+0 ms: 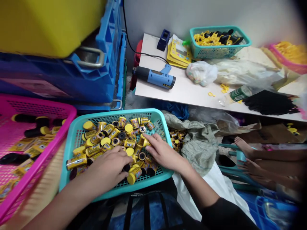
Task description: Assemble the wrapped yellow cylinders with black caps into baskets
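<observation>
White table [184, 93] beside a pale wall [165, 16], bearing a blue heat gun [157, 77]; turquoise basket [129, 111] of yellow-capped canisters [93, 149], left hand [109, 165] and right hand [161, 151] curled among them, grip indiscernible.

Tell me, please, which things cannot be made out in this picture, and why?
In the head view:
Left hand: its own back hides whatever the palm may hold.
Front teal basket: its floor is covered by small cylinders.
Those cylinders: printed words too small to read.
Left pink basket: cut off by the left edge.
</observation>
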{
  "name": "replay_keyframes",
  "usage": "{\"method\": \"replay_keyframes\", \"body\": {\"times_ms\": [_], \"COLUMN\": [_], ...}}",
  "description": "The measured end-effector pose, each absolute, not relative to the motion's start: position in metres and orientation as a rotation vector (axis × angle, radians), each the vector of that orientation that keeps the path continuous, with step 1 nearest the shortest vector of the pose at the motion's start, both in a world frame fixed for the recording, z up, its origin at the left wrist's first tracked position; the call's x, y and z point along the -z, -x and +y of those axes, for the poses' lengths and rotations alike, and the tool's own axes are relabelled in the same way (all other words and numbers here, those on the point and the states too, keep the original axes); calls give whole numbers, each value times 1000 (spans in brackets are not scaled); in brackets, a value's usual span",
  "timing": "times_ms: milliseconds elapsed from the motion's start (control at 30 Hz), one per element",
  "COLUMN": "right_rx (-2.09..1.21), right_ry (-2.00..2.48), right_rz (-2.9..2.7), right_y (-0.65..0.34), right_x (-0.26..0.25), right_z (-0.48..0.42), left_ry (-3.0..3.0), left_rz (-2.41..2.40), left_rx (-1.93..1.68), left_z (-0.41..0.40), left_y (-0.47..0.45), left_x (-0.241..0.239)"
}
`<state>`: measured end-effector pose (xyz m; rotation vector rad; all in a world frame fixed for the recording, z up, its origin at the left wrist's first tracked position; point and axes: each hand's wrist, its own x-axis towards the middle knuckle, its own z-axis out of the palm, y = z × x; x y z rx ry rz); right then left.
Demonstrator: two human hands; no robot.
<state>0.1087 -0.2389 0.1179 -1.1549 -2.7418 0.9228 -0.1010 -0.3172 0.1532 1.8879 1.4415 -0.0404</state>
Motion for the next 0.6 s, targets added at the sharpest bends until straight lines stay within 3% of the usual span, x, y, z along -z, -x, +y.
{"method": "replay_keyframes", "body": {"times_ms": [100,300,600], "right_rx": [-1137,-854,-339], "right_ry": [998,1321,1681], "right_rz": [-2213,-1496,-1787], "right_y": [-129,-172,-243], "right_x": [-129,-130,-110], "right_z": [-241,-244,-229], "left_ry": [-1713,-1067,-1050], "left_rz": [1507,1339,1247], "left_rx": [-145,-560,-632], "left_z": [-311,-305,-281], "left_y": [111,121,66], "left_x": [-152,-155,-168]}}
